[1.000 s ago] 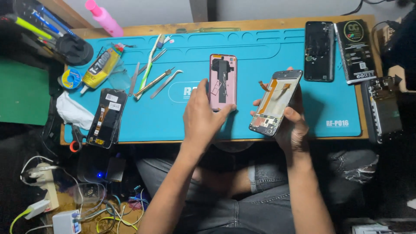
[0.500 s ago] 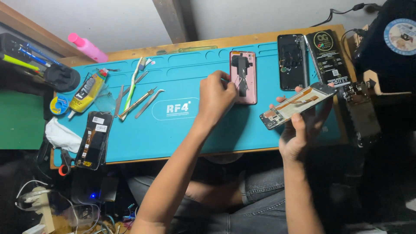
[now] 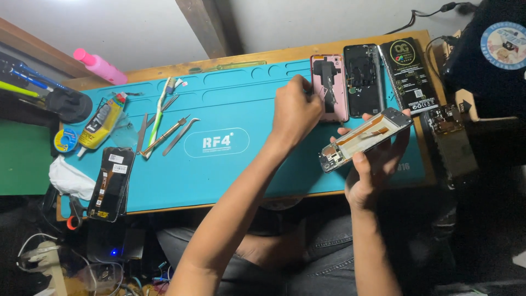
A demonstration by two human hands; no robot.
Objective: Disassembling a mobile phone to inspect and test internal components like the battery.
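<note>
My left hand (image 3: 296, 112) reaches across the blue work mat (image 3: 230, 170), and its fingertips grip the left edge of a pink phone back cover (image 3: 331, 90) lying flat near the mat's far right. My right hand (image 3: 375, 164) holds an opened phone frame (image 3: 364, 140) tilted above the mat's right end. An orange flex cable and small boards show inside the frame. The two hands are a short distance apart.
A black phone shell (image 3: 361, 79) and a black battery (image 3: 408, 74) lie right of the pink cover. Tweezers and picks (image 3: 164, 137), a toothbrush (image 3: 159, 112), a glue tube (image 3: 101, 123), a phone screen (image 3: 112, 183), a white cloth (image 3: 68, 178) and a pink bottle (image 3: 101, 66) sit at the left.
My left hand has slid the pink cover from the mat's middle to the far right, beside the black shell. My right hand has tipped the phone frame flatter, and the view has shifted.
</note>
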